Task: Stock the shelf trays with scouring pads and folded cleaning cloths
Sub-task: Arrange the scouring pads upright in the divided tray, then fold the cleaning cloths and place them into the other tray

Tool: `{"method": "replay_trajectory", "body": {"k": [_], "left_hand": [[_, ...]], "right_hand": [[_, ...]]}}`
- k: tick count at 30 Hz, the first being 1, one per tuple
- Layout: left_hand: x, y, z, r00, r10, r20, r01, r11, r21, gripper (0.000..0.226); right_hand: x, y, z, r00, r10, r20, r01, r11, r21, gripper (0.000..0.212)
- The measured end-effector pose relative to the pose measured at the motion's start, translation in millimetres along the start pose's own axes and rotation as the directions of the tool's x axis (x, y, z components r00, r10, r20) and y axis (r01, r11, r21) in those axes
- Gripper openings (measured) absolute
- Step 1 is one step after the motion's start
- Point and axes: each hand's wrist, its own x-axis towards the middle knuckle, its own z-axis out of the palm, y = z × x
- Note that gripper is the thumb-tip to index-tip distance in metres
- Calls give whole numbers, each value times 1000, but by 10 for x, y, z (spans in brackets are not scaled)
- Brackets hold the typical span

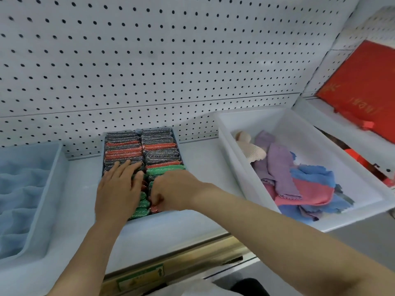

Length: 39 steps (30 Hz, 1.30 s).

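A pale blue tray (166,215) in the middle of the shelf holds two rows of upright scouring pads (126,149) in grey, red and green. My left hand (118,189) lies flat on the left row with straight fingers, pressing the pads back. My right hand (173,190) has its fingers curled down into the right row and pinches a red pad (155,207) near the tray's front. To the right, a white bin (307,129) holds loose cleaning cloths (299,184) in purple, pink, blue and cream.
A light blue divided tray (54,167) with blue cloths stands at the left. White pegboard (171,60) backs the shelf. A red package (361,86) leans at the far right. The shelf's front edge carries a brass-coloured price rail (181,255).
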Motion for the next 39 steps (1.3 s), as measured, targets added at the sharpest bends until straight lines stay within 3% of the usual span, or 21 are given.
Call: {"method": "replay_trajectory", "body": {"k": [2,4,6,8,9,11,13,14,16,18,20,22,25,28,31,33,35,37,39], "left_hand": [[14,54,-22,999,-32,-3,32,999,-5,39],[23,207,-54,996,-69,-61,68,997,-18,39],[-5,498,-69,989,-74,-127,72,997,-17,42],[-31,916,-26,991,-31,-131,21,996,-83,41],[-35,1166,26,994,11,-108,-26,989,-143,41],[-32,1680,199,992,118,-44,-126,957,-263,40],[-11,2133,403,972,234,38,-209,921,-330,37],[-3,2300,503,956,286,72,-248,911,-330,36],[28,2496,645,938,322,127,-285,927,-246,34],[50,2557,673,953,250,174,-237,967,-89,31],[41,2606,601,973,120,199,-128,991,28,33],[7,2726,484,978,-8,208,2,1000,29,43],[-18,3020,291,992,-95,80,110,972,-209,73],[38,3272,97,993,-53,-102,5,907,-422,97],[125,3408,-86,997,-67,-28,25,679,-734,104],[165,3430,-150,995,8,95,79,493,-867,98],[195,3444,-177,979,135,156,88,406,-910,84],[232,3481,-198,980,171,106,21,441,-897,66],[285,3549,-283,991,133,-1,-71,520,-851,43]], "right_hand": [[-130,128,-219,997,-78,11,76,987,139,7],[-338,426,-495,995,-72,-64,87,958,272,25],[-599,849,-759,969,48,-244,54,916,398,25],[-771,1459,-864,891,256,-375,-44,871,490,21],[-817,1804,-837,856,365,-365,-151,853,500,23],[-858,2419,-672,828,514,-222,-432,839,332,45],[-855,2815,-470,815,579,-32,-563,803,195,64],[-864,2900,-399,808,588,26,-583,793,176,57],[-892,2945,-379,858,511,46,-509,837,200,33],[-918,2988,-470,913,406,-41,-365,858,363,14],[-971,3050,-680,934,337,-117,-185,738,649,22],[-1060,3067,-937,946,286,-153,-50,595,802,26],[-1235,3003,-1306,961,199,-191,65,511,857,14],[-1402,2978,-1513,983,100,-152,93,441,893,9],[-1551,2956,-1594,987,-43,-152,158,326,932,5],[-1626,2930,-1625,981,-97,-168,184,193,964,3],[-1675,2913,-1652,977,-136,-164,179,105,978,12],[-1694,2927,-1667,983,-111,-146,160,137,977,17],[-1708,2950,-1689,990,-42,-136,143,246,959,19]]}}
